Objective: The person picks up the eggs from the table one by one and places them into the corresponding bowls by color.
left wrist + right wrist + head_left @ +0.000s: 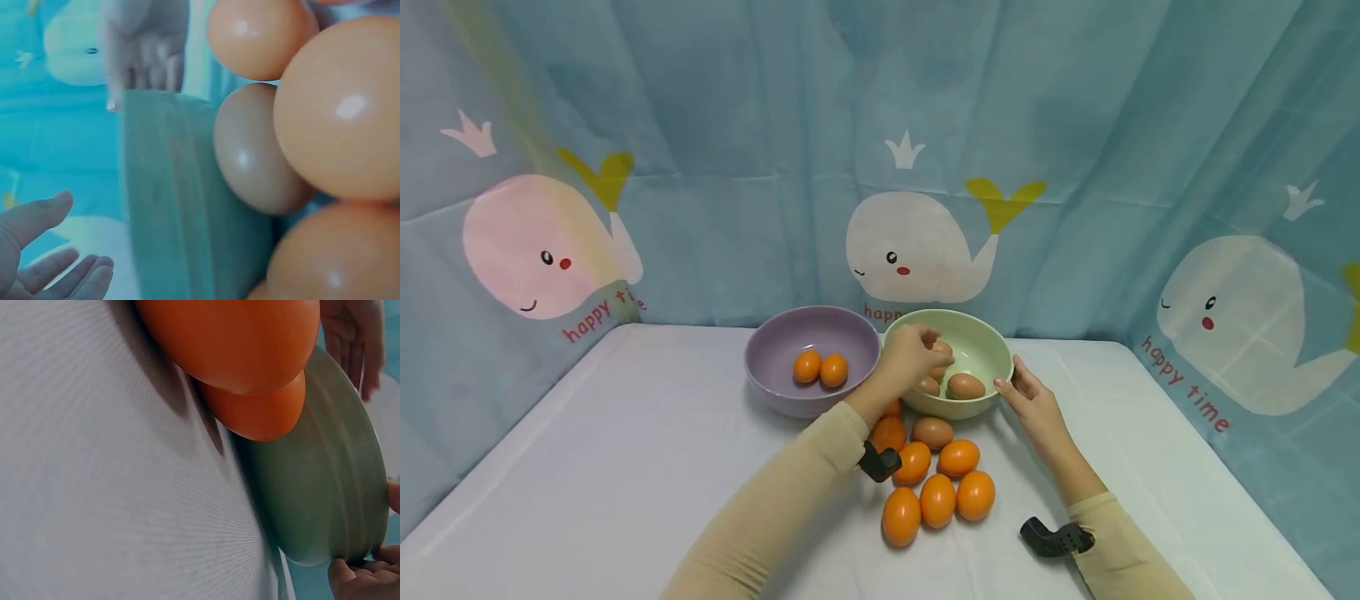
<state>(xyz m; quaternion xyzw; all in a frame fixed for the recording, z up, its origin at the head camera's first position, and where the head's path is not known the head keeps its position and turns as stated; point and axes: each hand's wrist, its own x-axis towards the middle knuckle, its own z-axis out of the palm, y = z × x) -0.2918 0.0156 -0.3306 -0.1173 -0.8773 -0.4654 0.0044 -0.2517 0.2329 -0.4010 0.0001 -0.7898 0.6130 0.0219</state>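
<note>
My left hand point(904, 360) is over the left part of a light green bowl point(992, 333), its fingers loosely bent. In the left wrist view, thumb and fingers point(65, 275) stand apart with nothing between them. Brown eggs point(966, 386) lie in the bowl, some partly hidden by this hand. At the bowl's right side my right hand point(1033, 408) grips the rim; in the right wrist view its thumb is at the rim and its fingers point(362, 578) lie against the outer wall.
To the left stands a purple bowl point(775, 342) with two orange eggs point(833, 370). In front of the green bowl, one brown egg point(932, 432) and several orange eggs point(937, 500) lie on the white table point(625, 467). A blue whale-print curtain point(760, 167) hangs behind.
</note>
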